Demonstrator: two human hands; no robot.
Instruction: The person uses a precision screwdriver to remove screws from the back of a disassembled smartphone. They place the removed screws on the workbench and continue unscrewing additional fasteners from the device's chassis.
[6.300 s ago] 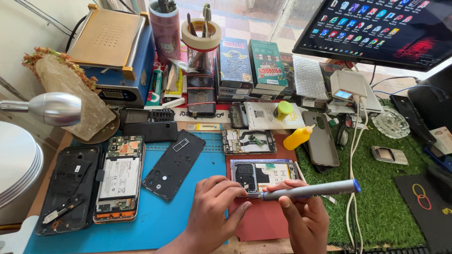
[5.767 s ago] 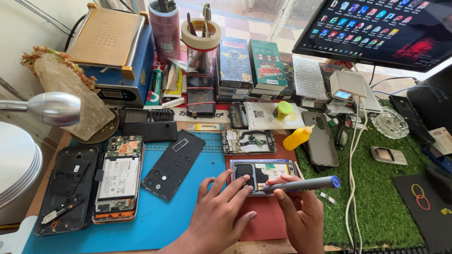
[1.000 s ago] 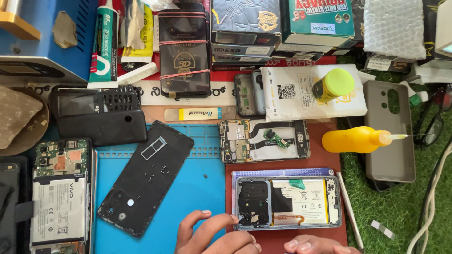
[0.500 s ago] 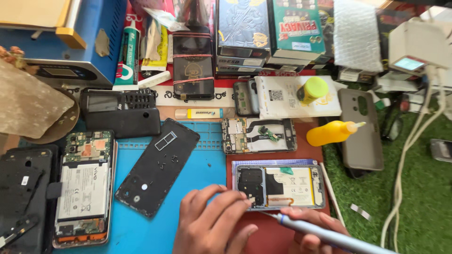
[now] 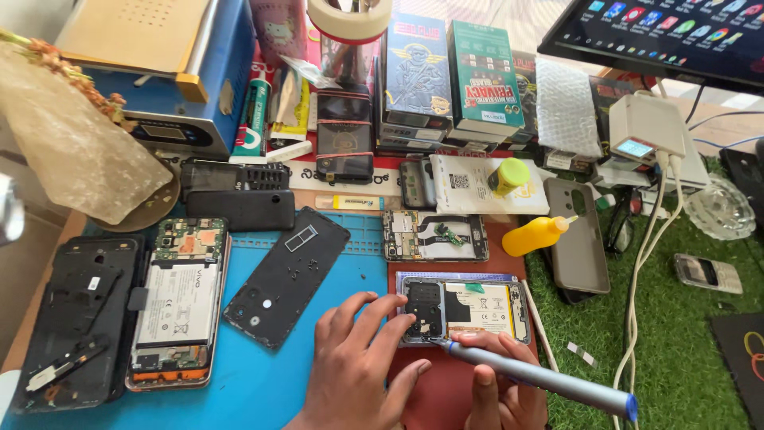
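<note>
The right hand (image 5: 501,390) grips a blue-grey electric screwdriver (image 5: 541,378), tip at the opened phone (image 5: 465,310) steadied by spread left hand (image 5: 358,374); a screw-working step, needing steady, upright tip seating.

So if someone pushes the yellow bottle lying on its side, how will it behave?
The yellow bottle looks round, so it would probably roll sideways. Its narrow nozzle end may make it curve. It seems to be soft plastic, likely light and not fragile.

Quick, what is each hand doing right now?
Left hand: open, fingers spread, fingertips resting on the opened phone with exposed battery.
Right hand: closed, holding the grey pen-shaped screwdriver.
</note>
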